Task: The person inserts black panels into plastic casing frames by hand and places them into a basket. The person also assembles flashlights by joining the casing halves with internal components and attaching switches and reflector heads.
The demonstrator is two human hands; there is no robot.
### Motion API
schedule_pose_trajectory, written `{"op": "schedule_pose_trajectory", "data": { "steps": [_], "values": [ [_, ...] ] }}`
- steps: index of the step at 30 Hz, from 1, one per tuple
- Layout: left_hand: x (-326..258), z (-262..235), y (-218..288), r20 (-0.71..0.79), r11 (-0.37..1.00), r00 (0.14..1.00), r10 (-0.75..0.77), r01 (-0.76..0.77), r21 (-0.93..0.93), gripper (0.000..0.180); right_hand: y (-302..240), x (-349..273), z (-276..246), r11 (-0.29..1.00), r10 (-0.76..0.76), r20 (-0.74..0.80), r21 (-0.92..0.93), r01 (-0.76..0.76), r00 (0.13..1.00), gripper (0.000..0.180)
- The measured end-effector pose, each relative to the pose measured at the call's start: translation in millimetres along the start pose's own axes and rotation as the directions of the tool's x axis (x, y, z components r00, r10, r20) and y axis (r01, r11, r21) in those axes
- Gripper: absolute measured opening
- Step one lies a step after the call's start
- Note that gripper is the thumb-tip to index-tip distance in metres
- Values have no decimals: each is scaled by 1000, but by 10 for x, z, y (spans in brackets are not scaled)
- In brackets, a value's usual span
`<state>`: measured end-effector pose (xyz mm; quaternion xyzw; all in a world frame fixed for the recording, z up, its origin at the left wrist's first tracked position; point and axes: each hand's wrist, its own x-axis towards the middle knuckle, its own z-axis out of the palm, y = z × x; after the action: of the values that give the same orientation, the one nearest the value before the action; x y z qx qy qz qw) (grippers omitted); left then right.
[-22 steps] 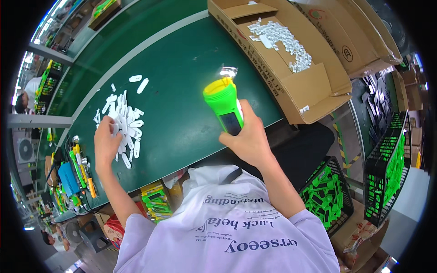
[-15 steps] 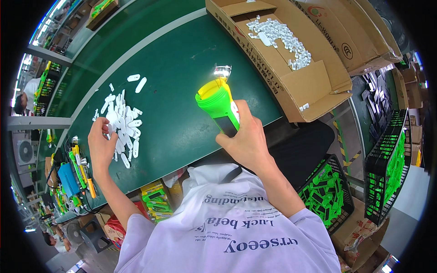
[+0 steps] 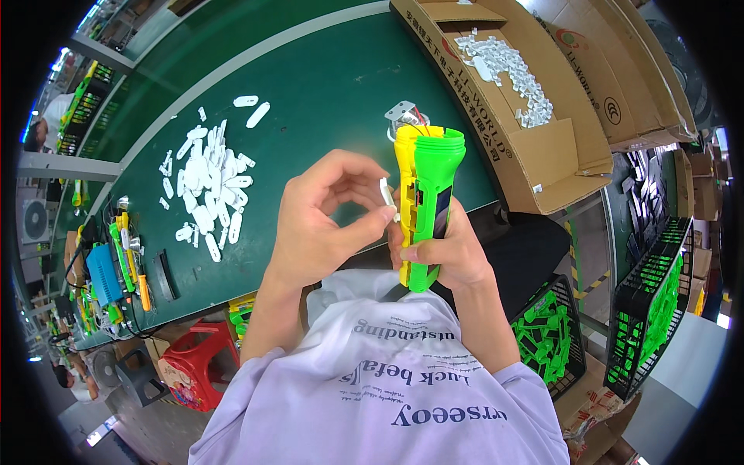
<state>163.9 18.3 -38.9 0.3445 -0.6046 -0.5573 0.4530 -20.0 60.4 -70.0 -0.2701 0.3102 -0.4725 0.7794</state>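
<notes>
My right hand (image 3: 453, 252) is wrapped round a green and yellow flashlight (image 3: 435, 182), held upright over the table's near edge. Its two shell halves stand slightly apart along the side. Above its head a clear reflector piece (image 3: 403, 115) dangles on thin red and dark wires. Between the thumb and fingers of my left hand (image 3: 322, 213) is a small white oblong plastic piece (image 3: 387, 198), close against the flashlight's open side. On the green table (image 3: 325, 101), to the left, lies a loose pile of similar white pieces (image 3: 209, 178).
A cardboard box (image 3: 554, 155) with many small clear parts stands at the right. Black crates (image 3: 651, 310) of green parts are at the lower right. Screwdrivers with a blue block (image 3: 103, 273) lie at the left, near a red stool (image 3: 200, 368).
My left hand has come from the pile to the flashlight with a white piece. My right hand has turned the flashlight upright, its open side now facing left.
</notes>
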Motion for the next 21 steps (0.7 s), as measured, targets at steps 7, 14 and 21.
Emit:
{"op": "schedule_pose_trajectory", "data": {
  "steps": [7, 14, 21],
  "values": [
    [22, 67, -8, 47, 995, 999, -4, 9, -97, 28, 19, -22, -37, 998, -35, -50, -47, 33, 998, 59],
    [18, 152, 34, 54, 1000, 998, -25, 24, 18, 33, -7, -6, 37, 990, -88, -126, -121, 72, 988, 60],
    [36, 205, 40, 17, 992, 996, -86, 84, 91, 31, 2, 12, 67, 980, -143, -197, -166, 111, 970, 60]
  ]
}}
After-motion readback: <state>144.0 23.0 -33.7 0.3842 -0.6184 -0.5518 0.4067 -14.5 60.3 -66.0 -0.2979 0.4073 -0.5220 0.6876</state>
